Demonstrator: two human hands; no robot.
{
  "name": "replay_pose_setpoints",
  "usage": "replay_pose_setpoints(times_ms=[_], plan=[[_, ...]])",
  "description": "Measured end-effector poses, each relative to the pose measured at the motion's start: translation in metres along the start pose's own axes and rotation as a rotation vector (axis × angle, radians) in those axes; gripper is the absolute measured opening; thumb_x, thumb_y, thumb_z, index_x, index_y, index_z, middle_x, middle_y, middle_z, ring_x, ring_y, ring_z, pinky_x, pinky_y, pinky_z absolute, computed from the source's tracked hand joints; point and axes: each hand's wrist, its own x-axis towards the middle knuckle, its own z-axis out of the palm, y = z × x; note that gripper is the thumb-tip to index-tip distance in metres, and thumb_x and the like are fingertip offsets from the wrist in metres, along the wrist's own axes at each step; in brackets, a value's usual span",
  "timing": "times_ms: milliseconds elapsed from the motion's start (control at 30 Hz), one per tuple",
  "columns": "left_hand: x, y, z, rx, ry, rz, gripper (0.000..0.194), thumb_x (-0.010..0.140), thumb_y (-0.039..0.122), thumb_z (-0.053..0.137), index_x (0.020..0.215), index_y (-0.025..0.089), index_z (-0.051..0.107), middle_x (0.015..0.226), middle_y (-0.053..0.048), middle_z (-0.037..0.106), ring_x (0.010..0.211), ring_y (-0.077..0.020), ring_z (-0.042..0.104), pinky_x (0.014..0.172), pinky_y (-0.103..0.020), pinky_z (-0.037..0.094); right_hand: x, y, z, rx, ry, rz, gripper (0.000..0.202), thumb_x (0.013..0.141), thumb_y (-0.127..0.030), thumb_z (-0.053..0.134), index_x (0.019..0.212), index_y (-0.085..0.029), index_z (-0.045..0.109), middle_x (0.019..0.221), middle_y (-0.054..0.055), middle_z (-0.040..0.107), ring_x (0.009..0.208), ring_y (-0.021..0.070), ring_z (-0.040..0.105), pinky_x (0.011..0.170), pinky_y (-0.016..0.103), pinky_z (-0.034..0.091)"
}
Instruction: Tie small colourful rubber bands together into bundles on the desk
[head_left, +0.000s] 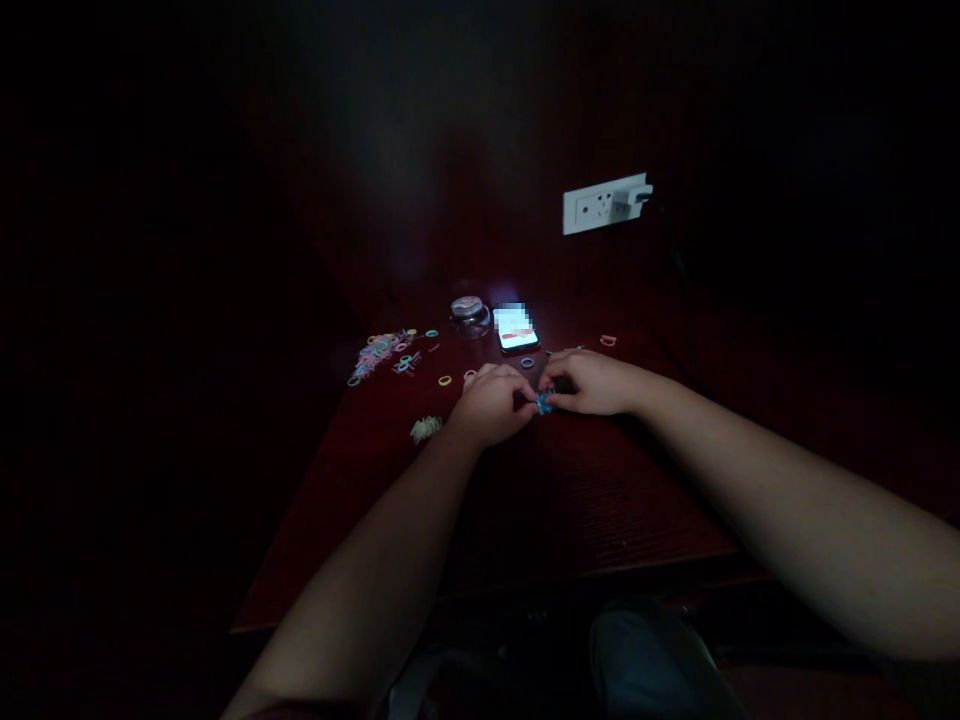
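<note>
A small blue bunch point(543, 403) is showing between the two hands above the dark red tabletop point(570, 490), looking bright, ragged-edged and loopy, with paler glints; its finer make-up is staying too small to read. At its nine o'clock, the left hand point(491, 403) is pinching it between thumb and forefinger. At its three o'clock, the right hand point(596, 383) is curling thumb and fingers against it, whether clamped I cannot tell. A lit phone point(516, 328) is lying toward eleven o'clock, a pale yellowish pile point(426, 430) near nine.
</note>
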Motion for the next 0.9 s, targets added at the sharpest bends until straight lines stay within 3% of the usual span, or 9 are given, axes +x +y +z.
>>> replay_pose_setpoints(times_ms=[233, 633, 767, 900], plan=[[0.0, -0.003, -0.002, 0.013, 0.031, -0.025, 0.011, 0.077, 0.03, 0.069, 0.086, 0.026, 0.072, 0.104, -0.004, 0.067, 0.105, -0.0278, 0.053, 0.093, -0.045, 0.039, 0.001, 0.006, -0.001, -0.015, 0.068, 0.014, 0.018, 0.087, -0.02, 0.052, 0.086, -0.019, 0.07, 0.086, 0.007, 0.067, 0.079, 0.0199, 0.06, 0.073, 0.033, 0.044], [0.001, -0.012, -0.003, 0.132, 0.165, -0.208, 0.017, 0.08, 0.04, 0.065, 0.09, 0.027, 0.071, 0.103, -0.003, 0.068, 0.101, -0.0268, 0.056, 0.091, -0.044, 0.045, 0.002, 0.014, 0.001, -0.054, 0.223, 0.087, 0.026, 0.086, -0.016, 0.043, 0.09, -0.018, 0.069, 0.093, 0.007, 0.07, 0.087, 0.021, 0.064, 0.079, 0.032, 0.047], [0.004, -0.029, -0.011, 0.113, 0.274, -0.223, 0.015, 0.083, 0.036, 0.062, 0.088, 0.026, 0.071, 0.103, -0.003, 0.068, 0.101, -0.0239, 0.059, 0.094, -0.039, 0.046, 0.003, 0.023, 0.005, -0.064, 0.257, 0.109, 0.027, 0.087, -0.019, 0.041, 0.09, -0.019, 0.068, 0.095, 0.007, 0.071, 0.09, 0.0222, 0.065, 0.081, 0.033, 0.048], [0.0, -0.068, -0.025, 0.031, 0.5, -0.289, 0.019, 0.09, 0.024, 0.051, 0.09, 0.02, 0.07, 0.101, -0.005, 0.069, 0.1, -0.0193, 0.062, 0.096, -0.032, 0.046, 0.003, 0.035, 0.007, -0.083, 0.301, 0.163, 0.027, 0.085, -0.02, 0.042, 0.09, -0.02, 0.069, 0.098, 0.006, 0.072, 0.091, 0.0237, 0.066, 0.08, 0.035, 0.048]])
